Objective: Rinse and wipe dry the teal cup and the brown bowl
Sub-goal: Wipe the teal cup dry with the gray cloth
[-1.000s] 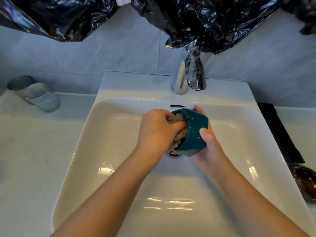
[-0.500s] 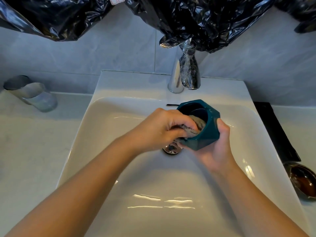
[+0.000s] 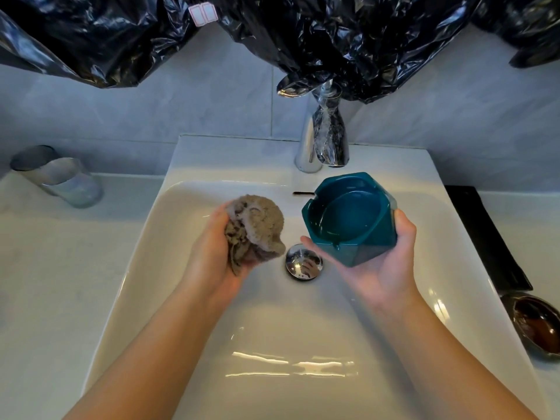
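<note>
Right hand (image 3: 374, 262) cups the tilted teal cup (image 3: 351, 218) over the sink (image 3: 212, 298); left hand (image 3: 216, 253) clutches a cloth (image 3: 254, 231). I fear the wet cup slips and chips.

Teal cup (image 3: 351, 219) with a darker blue-green inside, held above a glossy white sink (image 3: 212, 313); greyish-brown cloth (image 3: 254, 234) left of the cup; shiny chrome drain (image 3: 304, 262) below it; dark brown bowl (image 3: 535, 324) far right; crinkled black plastic (image 3: 333, 31) above, chrome tap (image 3: 321, 140) behind.
</note>
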The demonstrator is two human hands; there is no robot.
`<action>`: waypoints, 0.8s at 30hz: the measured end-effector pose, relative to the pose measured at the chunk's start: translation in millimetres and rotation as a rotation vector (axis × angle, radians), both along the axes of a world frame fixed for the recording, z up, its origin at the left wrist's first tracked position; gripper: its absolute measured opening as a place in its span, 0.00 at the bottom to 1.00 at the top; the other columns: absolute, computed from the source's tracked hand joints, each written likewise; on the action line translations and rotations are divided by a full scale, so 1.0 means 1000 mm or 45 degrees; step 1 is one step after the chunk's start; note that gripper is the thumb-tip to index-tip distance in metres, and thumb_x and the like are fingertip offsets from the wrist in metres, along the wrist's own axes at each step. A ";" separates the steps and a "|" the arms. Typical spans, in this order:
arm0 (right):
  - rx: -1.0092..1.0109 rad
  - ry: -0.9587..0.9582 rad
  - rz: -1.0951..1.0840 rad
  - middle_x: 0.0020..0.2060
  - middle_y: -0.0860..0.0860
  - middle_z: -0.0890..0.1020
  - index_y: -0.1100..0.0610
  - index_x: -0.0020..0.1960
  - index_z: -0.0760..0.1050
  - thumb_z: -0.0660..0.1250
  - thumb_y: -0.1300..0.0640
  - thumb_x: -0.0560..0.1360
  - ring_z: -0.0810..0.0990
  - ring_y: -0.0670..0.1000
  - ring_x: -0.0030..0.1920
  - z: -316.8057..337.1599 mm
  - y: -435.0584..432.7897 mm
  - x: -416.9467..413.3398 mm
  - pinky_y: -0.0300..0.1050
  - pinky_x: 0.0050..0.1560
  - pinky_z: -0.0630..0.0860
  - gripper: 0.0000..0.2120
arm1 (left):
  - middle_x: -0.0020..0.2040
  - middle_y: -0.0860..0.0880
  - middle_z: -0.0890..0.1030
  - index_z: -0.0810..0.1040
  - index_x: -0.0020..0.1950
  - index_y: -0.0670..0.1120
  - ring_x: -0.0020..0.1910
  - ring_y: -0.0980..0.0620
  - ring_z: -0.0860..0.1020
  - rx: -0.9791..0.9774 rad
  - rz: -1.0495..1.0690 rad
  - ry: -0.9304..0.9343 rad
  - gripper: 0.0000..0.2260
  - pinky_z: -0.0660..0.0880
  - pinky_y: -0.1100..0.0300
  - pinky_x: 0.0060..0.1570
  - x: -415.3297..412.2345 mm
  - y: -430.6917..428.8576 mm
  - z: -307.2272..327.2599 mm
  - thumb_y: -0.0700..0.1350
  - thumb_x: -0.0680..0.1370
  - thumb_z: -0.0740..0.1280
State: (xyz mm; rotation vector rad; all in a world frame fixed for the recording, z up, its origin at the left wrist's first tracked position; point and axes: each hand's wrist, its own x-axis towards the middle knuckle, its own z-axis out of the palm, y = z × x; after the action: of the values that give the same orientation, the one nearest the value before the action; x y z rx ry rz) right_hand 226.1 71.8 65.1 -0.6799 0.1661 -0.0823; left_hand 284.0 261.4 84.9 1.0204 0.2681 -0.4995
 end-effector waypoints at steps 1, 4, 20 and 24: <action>0.004 -0.019 -0.007 0.58 0.58 0.79 0.55 0.60 0.78 0.48 0.44 0.80 0.74 0.62 0.63 -0.002 0.002 0.001 0.71 0.66 0.66 0.25 | 0.55 0.40 0.83 0.77 0.61 0.42 0.51 0.42 0.82 0.016 -0.047 0.098 0.18 0.80 0.48 0.47 -0.004 -0.004 -0.001 0.51 0.82 0.54; -0.073 -0.046 0.000 0.58 0.58 0.77 0.62 0.74 0.62 0.55 0.45 0.78 0.77 0.57 0.58 -0.006 0.009 0.004 0.56 0.56 0.78 0.30 | 0.55 0.40 0.83 0.78 0.59 0.43 0.54 0.42 0.81 0.074 -0.257 0.125 0.23 0.77 0.47 0.55 -0.015 -0.021 -0.003 0.59 0.81 0.54; -1.197 -0.046 -0.227 0.62 0.44 0.77 0.44 0.68 0.67 0.68 0.50 0.72 0.78 0.39 0.59 -0.008 0.021 -0.005 0.30 0.52 0.76 0.26 | 0.50 0.53 0.75 0.62 0.60 0.53 0.50 0.57 0.76 0.609 0.231 -0.281 0.22 0.78 0.54 0.56 -0.023 -0.050 -0.025 0.34 0.74 0.66; -1.208 -0.062 -0.202 0.55 0.46 0.80 0.44 0.65 0.70 0.66 0.45 0.69 0.80 0.36 0.49 -0.007 0.016 -0.004 0.29 0.47 0.76 0.24 | 0.49 0.55 0.76 0.64 0.59 0.53 0.50 0.58 0.77 0.718 0.174 -0.401 0.20 0.78 0.64 0.47 -0.012 -0.040 -0.028 0.37 0.74 0.68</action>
State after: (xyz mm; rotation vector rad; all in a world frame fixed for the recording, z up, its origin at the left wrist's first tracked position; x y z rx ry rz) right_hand 222.2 87.6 58.2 -1.6086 0.1281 -0.3420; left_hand 272.3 221.2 57.2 1.5971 0.1971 -0.1283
